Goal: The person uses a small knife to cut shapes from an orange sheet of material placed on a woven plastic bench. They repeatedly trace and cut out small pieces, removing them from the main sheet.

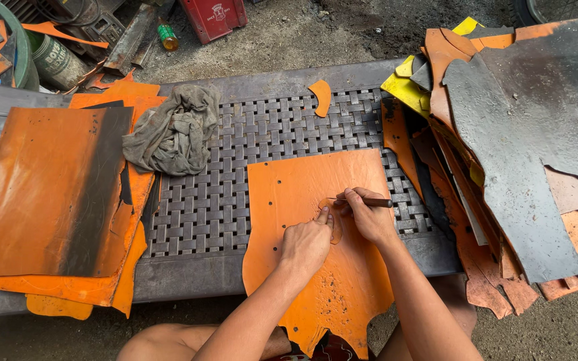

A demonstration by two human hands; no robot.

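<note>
An orange leather sheet lies on the woven metal bench, hanging over its near edge. My left hand presses flat on a small curved orange template on the sheet. My right hand grips a thin brown-handled marking tool, whose tip touches the sheet beside the template's top edge. Small holes dot the sheet's left side.
A grey rag is bunched on the bench. Orange and dark leather sheets are stacked at left. A big heap of orange, grey and yellow hides fills the right. A small orange offcut lies at the bench's far edge. Cans and scrap sit on the ground beyond.
</note>
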